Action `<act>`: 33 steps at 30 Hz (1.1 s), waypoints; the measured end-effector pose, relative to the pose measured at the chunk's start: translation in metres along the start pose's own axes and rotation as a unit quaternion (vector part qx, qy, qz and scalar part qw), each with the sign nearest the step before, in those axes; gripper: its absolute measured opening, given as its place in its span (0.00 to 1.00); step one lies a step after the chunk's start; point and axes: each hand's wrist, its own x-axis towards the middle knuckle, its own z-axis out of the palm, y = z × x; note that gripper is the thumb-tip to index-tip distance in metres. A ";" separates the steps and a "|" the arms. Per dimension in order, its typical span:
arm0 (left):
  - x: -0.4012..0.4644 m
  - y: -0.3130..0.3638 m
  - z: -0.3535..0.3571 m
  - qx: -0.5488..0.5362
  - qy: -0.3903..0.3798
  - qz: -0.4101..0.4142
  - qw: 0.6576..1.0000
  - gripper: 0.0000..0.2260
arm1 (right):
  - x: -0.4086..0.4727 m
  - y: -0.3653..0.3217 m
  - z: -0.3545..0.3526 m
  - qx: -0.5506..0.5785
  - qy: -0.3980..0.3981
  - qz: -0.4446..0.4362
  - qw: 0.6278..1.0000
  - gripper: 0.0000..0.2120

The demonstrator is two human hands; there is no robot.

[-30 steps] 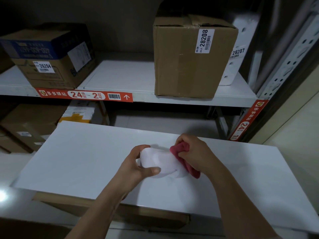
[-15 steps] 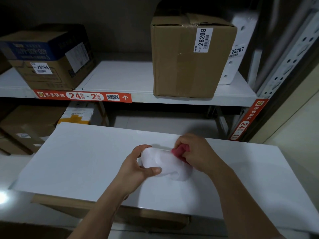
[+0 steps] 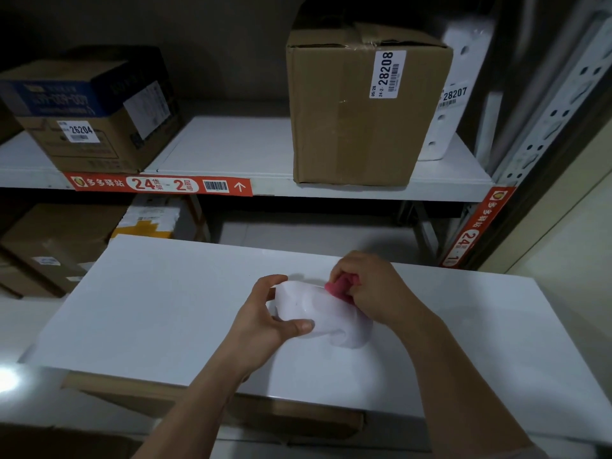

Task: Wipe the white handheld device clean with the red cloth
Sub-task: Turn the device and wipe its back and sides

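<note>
Left hand (image 3: 261,321) clamped the white handheld device (image 3: 318,313) at its near-left end, thumb across the front edge and fingers curled over the far side, so closed on it. Right hand (image 3: 374,293) was bunched around the red cloth (image 3: 341,289), fingers pinched tight, only a small wad of cloth showing at the device's far-right upper edge, touching it. Device sat between the two hands, low over or resting on the white board (image 3: 165,309); couldn't tell whether it was lifted clear. Risks as judged: the cloth was balled so small that bare fingertips might have rubbed the casing and smeared it instead of cleaning; most of the top face and the near-right end looked uncovered, so those patches could have been missed. The left grip covered one end, leaving that part unwiped unless regripped, and a regrip on a smooth shell could have let it slip onto the board. Pressing hard from the right against a one-ended hold might have twisted it loose. Beyond the hands, cardboard box (image 3: 361,107) stood on the shelf (image 3: 231,144), well apart, no interference.
</note>
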 end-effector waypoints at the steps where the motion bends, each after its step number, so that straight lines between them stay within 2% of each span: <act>1: 0.000 0.000 0.000 0.004 0.000 0.003 1.000 0.31 | 0.002 -0.005 0.001 -0.004 -0.006 -0.015 1.000 0.14; 4: 0.000 0.002 0.002 0.017 -0.003 0.012 1.000 0.28 | 0.010 -0.023 0.008 -0.036 -0.014 -0.077 0.996 0.07; 7: 0.001 0.003 0.002 0.027 0.003 0.016 1.000 0.27 | 0.014 -0.035 0.019 -0.061 -0.035 -0.140 0.988 0.11; 12: -0.001 0.002 -0.004 0.016 -0.024 0.025 0.999 0.28 | 0.015 -0.019 0.010 -0.033 -0.015 -0.078 0.996 0.02; 14: -0.002 0.000 -0.006 0.008 -0.034 0.024 0.999 0.28 | 0.015 -0.019 0.010 -0.038 -0.009 -0.066 0.997 0.03; 19: 0.000 -0.003 -0.004 0.011 -0.014 0.025 1.000 0.25 | 0.008 -0.041 0.018 -0.056 -0.029 -0.137 0.989 0.11; 22: 0.000 -0.002 -0.003 0.011 -0.011 0.020 1.000 0.25 | 0.006 -0.042 0.015 -0.055 -0.035 -0.145 0.987 0.11; 26: -0.001 -0.003 -0.003 0.004 -0.009 0.016 1.000 0.23 | 0.003 -0.021 0.003 -0.012 -0.011 -0.061 0.998 0.03; 30: -0.002 -0.004 -0.006 0.007 -0.002 0.007 1.000 0.24 | -0.021 0.016 -0.006 0.084 0.011 0.102 0.991 0.06; 33: -0.002 -0.001 -0.005 0.012 -0.013 0.009 1.000 0.24 | -0.023 0.021 -0.003 0.064 0.024 0.092 0.993 0.09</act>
